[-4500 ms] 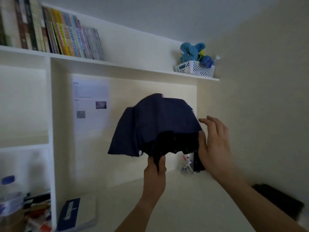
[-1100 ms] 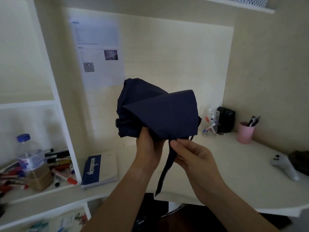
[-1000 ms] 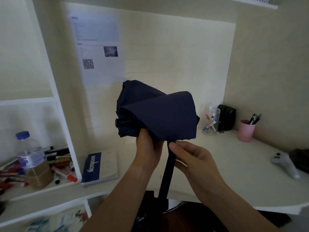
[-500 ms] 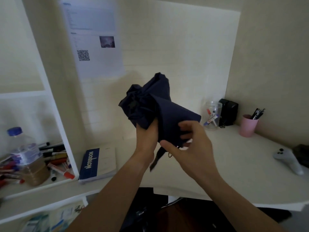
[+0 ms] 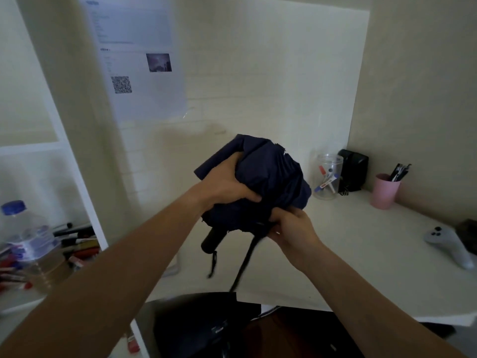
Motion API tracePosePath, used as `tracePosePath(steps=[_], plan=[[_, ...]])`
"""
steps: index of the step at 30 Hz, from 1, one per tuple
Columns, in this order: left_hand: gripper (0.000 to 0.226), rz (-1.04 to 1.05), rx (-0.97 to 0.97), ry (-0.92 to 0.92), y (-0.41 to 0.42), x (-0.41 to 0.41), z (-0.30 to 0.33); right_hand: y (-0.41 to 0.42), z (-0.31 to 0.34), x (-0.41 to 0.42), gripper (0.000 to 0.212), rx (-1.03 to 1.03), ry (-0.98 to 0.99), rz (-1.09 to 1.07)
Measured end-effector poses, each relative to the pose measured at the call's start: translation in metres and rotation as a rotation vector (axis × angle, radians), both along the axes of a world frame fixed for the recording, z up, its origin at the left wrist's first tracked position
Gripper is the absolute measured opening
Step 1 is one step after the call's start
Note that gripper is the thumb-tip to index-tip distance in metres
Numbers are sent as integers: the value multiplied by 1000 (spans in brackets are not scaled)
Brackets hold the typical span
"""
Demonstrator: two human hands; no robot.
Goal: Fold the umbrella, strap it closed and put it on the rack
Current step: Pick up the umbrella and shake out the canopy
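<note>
Above the white desk (image 5: 361,254), the left hand (image 5: 227,184) grips the bundled navy umbrella (image 5: 271,182) from the left; its black handle (image 5: 213,240) points down, and the right hand (image 5: 294,226) pinches the dangling strap (image 5: 244,262) at the bundle's lower edge.

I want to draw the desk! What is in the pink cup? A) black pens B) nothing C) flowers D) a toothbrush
A: dark pens stick up out of the pink cup, which stands on the white desk by the wall.
</note>
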State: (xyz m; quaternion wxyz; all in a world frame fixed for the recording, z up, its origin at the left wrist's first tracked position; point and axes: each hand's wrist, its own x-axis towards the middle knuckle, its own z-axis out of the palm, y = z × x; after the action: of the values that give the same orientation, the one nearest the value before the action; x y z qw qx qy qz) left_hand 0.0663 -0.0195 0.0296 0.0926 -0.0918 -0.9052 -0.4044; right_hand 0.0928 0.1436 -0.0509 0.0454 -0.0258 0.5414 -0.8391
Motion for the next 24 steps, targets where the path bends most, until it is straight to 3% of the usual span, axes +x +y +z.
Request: tracePosePath(steps=[5, 9, 14, 17, 21, 24], plan=[[86, 31, -544, 336, 8, -42, -33, 8, -37, -3, 21, -105, -261, 46], [87, 54, -768, 322, 19, -69, -81, 10, -79, 8, 17, -153, -375, 34], [85, 47, -716, 259, 27, -90, -142, 16, -111, 19, 9, -81, -427, 2], [91, 42, -636, 228, 26, -96, -164, 19, -125, 21, 18, -107, -496, -4], [119, 84, -544, 212, 19, -67, -165, 24, -132, 31, 31, -117, -518, 26], [112, 204, -452, 364, 6, -25, -174, 30, -140, 38, 45, -97, -520, 26]])
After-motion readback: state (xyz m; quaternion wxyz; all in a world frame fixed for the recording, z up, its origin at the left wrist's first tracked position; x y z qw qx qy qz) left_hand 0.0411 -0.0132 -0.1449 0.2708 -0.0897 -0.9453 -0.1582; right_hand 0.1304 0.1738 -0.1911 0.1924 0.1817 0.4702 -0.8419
